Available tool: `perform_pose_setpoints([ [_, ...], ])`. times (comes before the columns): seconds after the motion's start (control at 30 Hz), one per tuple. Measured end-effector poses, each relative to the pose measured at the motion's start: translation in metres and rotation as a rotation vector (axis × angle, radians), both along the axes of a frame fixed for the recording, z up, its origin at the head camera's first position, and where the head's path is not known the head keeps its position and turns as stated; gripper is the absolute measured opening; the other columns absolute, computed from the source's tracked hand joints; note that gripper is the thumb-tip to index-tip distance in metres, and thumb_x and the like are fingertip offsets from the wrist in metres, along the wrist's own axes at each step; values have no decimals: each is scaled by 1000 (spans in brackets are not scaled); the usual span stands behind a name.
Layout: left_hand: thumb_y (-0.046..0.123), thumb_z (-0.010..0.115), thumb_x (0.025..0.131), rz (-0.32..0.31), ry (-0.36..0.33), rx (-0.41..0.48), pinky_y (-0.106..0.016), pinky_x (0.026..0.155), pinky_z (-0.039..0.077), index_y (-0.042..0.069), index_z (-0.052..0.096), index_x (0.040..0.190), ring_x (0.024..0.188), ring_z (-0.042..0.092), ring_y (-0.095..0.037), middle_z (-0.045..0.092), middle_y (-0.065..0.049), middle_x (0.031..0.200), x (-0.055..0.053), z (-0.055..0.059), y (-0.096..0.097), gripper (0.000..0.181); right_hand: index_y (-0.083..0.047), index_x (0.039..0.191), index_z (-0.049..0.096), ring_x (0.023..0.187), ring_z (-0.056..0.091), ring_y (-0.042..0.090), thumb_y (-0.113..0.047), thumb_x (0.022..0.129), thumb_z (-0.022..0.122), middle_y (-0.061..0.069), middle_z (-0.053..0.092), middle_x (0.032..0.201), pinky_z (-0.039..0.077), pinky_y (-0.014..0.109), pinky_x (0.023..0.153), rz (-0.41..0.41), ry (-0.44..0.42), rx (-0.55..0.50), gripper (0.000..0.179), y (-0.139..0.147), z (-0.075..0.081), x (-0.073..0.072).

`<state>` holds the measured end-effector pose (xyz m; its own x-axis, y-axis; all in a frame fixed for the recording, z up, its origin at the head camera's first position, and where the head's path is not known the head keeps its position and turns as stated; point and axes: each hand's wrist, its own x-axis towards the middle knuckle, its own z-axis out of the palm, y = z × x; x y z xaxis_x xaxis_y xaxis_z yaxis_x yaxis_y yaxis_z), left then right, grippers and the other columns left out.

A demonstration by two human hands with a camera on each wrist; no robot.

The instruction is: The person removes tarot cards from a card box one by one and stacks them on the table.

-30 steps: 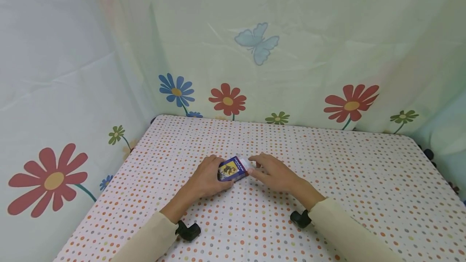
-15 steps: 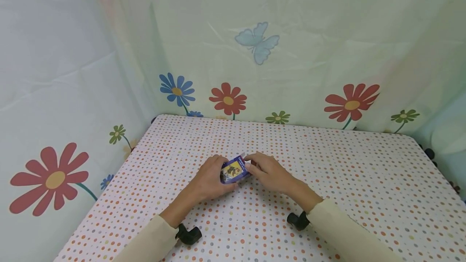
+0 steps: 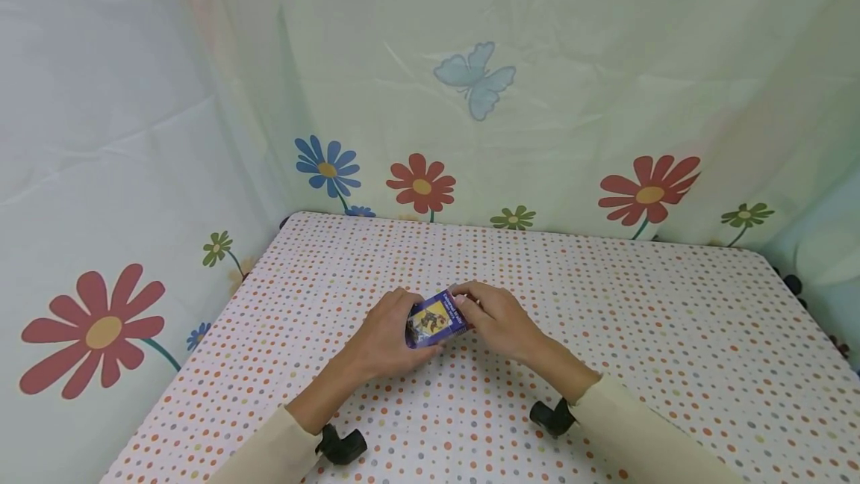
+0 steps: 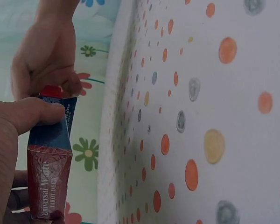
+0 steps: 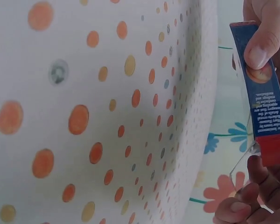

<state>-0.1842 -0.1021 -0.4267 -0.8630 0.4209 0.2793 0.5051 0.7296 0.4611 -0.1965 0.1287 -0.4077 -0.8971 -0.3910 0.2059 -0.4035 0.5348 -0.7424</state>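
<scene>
A blue-and-red tarot deck box (image 3: 433, 322) with a yellow picture on its face is lifted between my two hands in the head view. My left hand (image 3: 384, 336) grips it from the left, its thumb along one narrow side. In the left wrist view the lettering "Universal Waite Tarot Deck" reads on the box's red end (image 4: 49, 182). My right hand (image 3: 502, 322) pinches the far right end with thumb and fingers. Beside those curled fingers (image 5: 270, 186) in the right wrist view, a thin clear edge (image 5: 241, 161) sticks out by the red end. The fingertips' exact hold is partly hidden.
The table (image 3: 605, 320) has a white cloth with coloured dots. A pale curtain (image 3: 537, 133) printed with flowers and a butterfly hangs behind it and on the left. Black wrist cameras (image 3: 343, 445) sit at both sleeves.
My right hand has closed in on the box's right end, covering the pale clear part seen a second ago. The box has shifted slightly right and toward me, with the left hand still holding it.
</scene>
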Motion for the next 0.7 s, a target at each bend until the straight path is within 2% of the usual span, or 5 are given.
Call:
perform_pose_setpoints([
  [0.17, 45, 84, 78, -18, 14, -3, -29, 78, 49, 7, 56, 131, 92, 50, -9, 56, 1, 110, 6, 5, -3, 71, -5, 123, 66, 72, 60, 16, -23, 107, 51, 2, 65, 89, 55, 30, 62, -30, -42, -35, 28, 1, 1, 4],
  [0.33, 46, 85, 76, -32, 44, 13, -28, 79, 49, 7, 58, 130, 93, 50, -8, 58, 1, 111, 12, 5, -8, 71, -5, 121, 65, 75, 63, 26, -22, 106, 51, 4, 64, 87, 54, 29, 62, -49, -83, -59, 27, 1, 2, 12],
  [0.43, 47, 84, 77, -32, 35, 23, -29, 80, 50, 9, 58, 131, 95, 50, -8, 57, 1, 113, 17, 6, -10, 72, -6, 119, 66, 75, 63, 22, -22, 106, 53, 1, 63, 84, 53, 29, 62, -68, -105, -62, 25, 0, 3, 18],
  [0.57, 48, 84, 77, -43, 30, 23, -29, 82, 50, 10, 57, 133, 98, 50, -8, 57, 2, 117, 24, 7, -11, 72, -7, 114, 68, 66, 57, 15, -22, 104, 56, 1, 60, 79, 48, 28, 57, -115, -124, -73, 21, 0, 7, 26],
  [0.7, 47, 84, 77, -53, 43, 25, -29, 82, 50, 11, 58, 132, 99, 49, -7, 57, 3, 117, 29, 6, -13, 71, -9, 107, 69, 63, 51, 16, -20, 102, 59, 2, 57, 76, 42, 27, 53, -156, -150, -86, 15, -2, 8, 34],
])
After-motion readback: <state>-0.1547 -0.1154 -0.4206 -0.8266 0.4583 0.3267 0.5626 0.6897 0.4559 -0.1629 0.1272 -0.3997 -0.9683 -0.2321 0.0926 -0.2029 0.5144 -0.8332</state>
